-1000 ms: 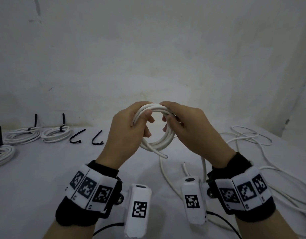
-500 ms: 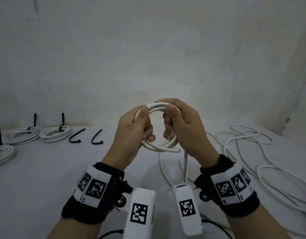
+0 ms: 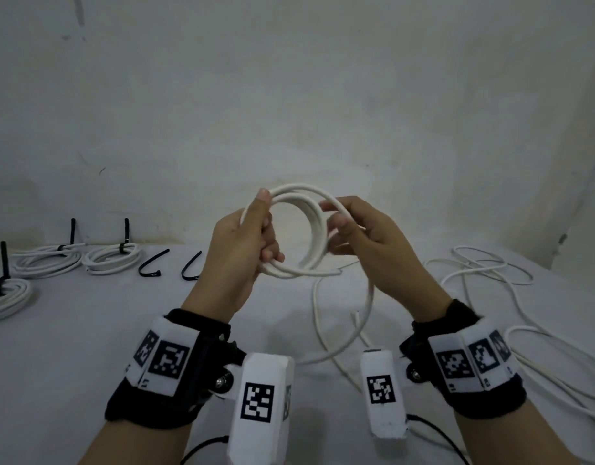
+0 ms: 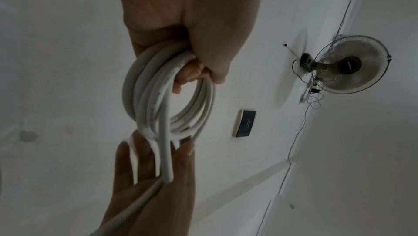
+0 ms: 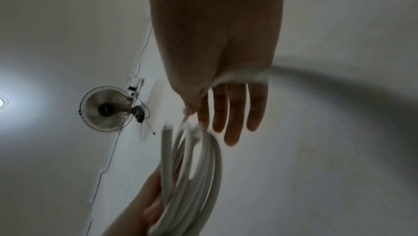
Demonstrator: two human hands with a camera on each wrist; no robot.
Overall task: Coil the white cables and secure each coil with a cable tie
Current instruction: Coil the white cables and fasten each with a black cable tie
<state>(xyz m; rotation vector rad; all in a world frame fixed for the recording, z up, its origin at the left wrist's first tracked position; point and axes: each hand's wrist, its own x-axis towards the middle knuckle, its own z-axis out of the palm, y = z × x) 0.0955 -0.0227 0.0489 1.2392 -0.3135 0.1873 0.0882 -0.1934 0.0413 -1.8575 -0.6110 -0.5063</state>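
White table [image 3: 88,347] lies under our hands. Our left hand [image 3: 245,250] grips the coil [image 3: 299,229] in the air; our right hand [image 3: 366,236], fingers loose, guides its trailing cable. Three tied coils [image 3: 111,260] rest far left (two black ties [image 3: 150,265] wait), more loose cable [image 3: 490,273] right.

Bare table [image 3: 88,347] ahead; loose cables [image 3: 490,273] cluttering the right.

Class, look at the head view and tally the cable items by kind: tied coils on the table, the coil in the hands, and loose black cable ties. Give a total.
Tied coils: 3
Coil in the hands: 1
Loose black cable ties: 2
Total: 6
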